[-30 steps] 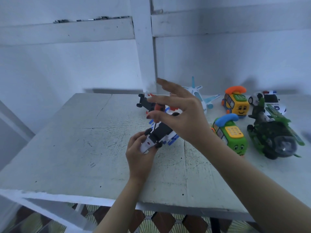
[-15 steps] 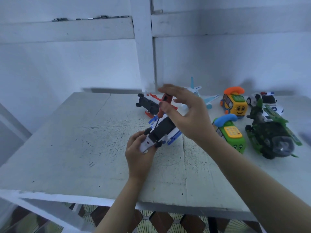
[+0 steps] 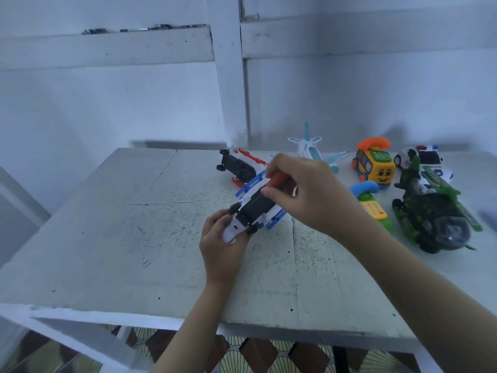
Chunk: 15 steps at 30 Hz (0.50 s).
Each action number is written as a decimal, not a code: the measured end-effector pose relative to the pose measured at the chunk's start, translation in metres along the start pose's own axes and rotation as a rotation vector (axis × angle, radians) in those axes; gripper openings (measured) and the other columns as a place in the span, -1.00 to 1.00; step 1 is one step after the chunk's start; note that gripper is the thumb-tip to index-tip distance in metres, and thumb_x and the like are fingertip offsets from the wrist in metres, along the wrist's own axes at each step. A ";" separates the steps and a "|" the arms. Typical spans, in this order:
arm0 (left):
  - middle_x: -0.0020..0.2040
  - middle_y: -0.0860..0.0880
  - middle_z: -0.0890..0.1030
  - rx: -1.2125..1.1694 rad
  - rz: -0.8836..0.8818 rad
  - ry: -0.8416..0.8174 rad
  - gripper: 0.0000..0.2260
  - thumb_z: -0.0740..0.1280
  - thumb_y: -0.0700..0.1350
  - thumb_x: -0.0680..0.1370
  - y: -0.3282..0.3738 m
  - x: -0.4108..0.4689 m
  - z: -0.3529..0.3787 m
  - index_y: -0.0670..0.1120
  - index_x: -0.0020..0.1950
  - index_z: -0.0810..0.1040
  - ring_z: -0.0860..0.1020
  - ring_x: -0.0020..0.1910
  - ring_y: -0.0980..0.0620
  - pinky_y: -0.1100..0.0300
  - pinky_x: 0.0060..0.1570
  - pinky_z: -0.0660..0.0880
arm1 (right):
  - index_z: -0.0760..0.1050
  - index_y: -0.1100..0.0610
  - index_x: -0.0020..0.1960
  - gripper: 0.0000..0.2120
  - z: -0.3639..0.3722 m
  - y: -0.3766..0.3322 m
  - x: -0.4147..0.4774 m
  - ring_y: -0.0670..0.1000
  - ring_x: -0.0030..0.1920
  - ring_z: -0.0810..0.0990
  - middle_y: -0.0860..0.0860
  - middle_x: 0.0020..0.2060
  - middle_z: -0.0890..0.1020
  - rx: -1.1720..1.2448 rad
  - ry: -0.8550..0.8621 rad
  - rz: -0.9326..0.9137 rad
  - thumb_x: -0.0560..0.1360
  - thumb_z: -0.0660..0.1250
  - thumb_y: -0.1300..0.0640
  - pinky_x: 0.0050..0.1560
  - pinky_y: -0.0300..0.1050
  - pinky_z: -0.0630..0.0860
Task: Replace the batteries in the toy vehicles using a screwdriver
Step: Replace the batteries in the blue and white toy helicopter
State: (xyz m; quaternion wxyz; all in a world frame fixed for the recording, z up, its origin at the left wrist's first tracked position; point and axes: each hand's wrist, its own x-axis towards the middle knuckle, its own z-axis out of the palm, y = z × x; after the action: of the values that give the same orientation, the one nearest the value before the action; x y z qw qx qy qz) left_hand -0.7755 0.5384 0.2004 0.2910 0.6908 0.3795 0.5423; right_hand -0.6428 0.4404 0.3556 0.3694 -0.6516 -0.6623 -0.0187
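While my left hand [image 3: 220,243] grips the nose of the blue-and-white toy plane [image 3: 258,208], lying belly-up near the middle of the table [image 3: 134,238], my right hand [image 3: 309,192] pinches the red screwdriver [image 3: 278,179] over the toy's black underside.

Left hand [image 3: 219,242] low, fingers [image 3: 212,224] curled in a grip; right hand [image 3: 309,195] higher, fingers pinched, both forearms outstretched.

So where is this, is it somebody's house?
Probably a home, maybe a porch or back room: a rough white-painted wooden table against a white plank wall, patterned floor tiles underneath, and playthings like a green toy helicopter.
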 end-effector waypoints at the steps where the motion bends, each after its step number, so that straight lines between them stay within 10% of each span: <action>1: 0.05 -0.02 0.60 0.007 0.004 0.005 -0.64 0.62 -0.28 0.26 0.000 0.000 0.000 -0.25 0.01 0.65 0.53 0.00 0.19 0.52 0.00 0.42 | 0.53 0.10 -0.05 -0.88 -0.003 0.000 -0.001 -0.16 -0.32 0.52 -0.07 -0.26 0.62 -0.004 -0.037 0.023 0.46 0.44 0.12 -0.23 -0.28 0.51; 15: 0.00 -0.03 0.56 0.038 0.000 0.041 -0.62 0.62 -0.26 0.25 0.009 -0.001 -0.003 -0.29 0.02 0.65 0.50 -0.05 0.23 0.61 -0.08 0.38 | 0.66 0.12 -0.08 -0.85 -0.004 0.006 -0.017 -0.15 -0.30 0.54 -0.16 -0.36 0.56 0.005 -0.184 0.149 0.49 0.39 0.05 -0.28 -0.37 0.43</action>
State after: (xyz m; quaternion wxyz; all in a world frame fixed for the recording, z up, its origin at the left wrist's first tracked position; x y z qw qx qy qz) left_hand -0.7769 0.5321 0.2079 0.2699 0.6851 0.3955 0.5490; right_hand -0.6374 0.4244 0.3468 0.3091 -0.6971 -0.6431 0.0705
